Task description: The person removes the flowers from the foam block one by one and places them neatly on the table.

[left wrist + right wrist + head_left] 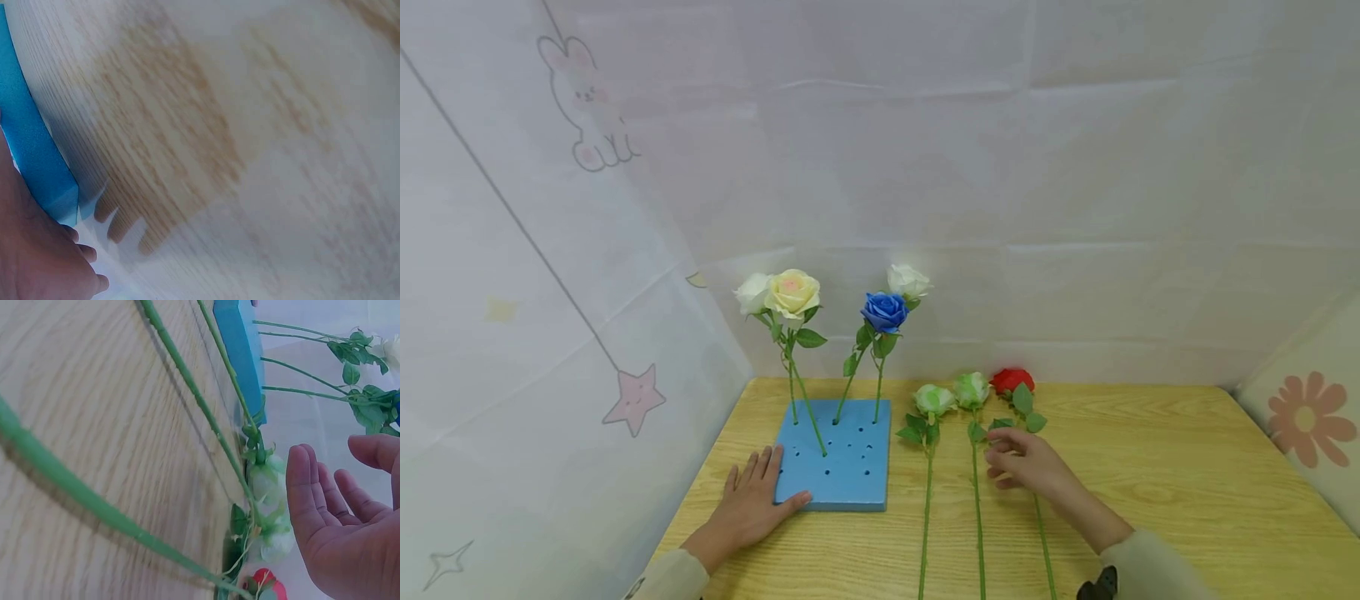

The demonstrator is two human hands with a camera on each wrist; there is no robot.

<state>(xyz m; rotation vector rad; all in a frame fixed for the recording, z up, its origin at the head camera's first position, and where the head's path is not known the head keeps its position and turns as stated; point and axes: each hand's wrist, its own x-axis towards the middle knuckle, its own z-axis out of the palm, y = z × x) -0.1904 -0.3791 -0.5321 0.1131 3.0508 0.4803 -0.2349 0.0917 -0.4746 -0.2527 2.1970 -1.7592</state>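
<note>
My left hand [748,504] rests flat at the left side of a blue foam board [857,492], fingers spread, thumb along its front edge. Four stems are stuck upright in holes in the board: a cream rose [793,296], a blue rose [885,312] and two white roses [908,281]. Over the table, my right hand [1026,461] has loosely bent fingers and nothing between them. It is close to the stems of a green-white rose [972,390] and a red rose [1012,381]. Left of these lies another green-white rose [934,400].
The wood-grain table [1150,467] bears the board and the three lying roses, whose long stems run toward the front edge. Behind it hangs a pale cloth backdrop [1075,167], with printed cloth at both sides. Several more holes show in the board.
</note>
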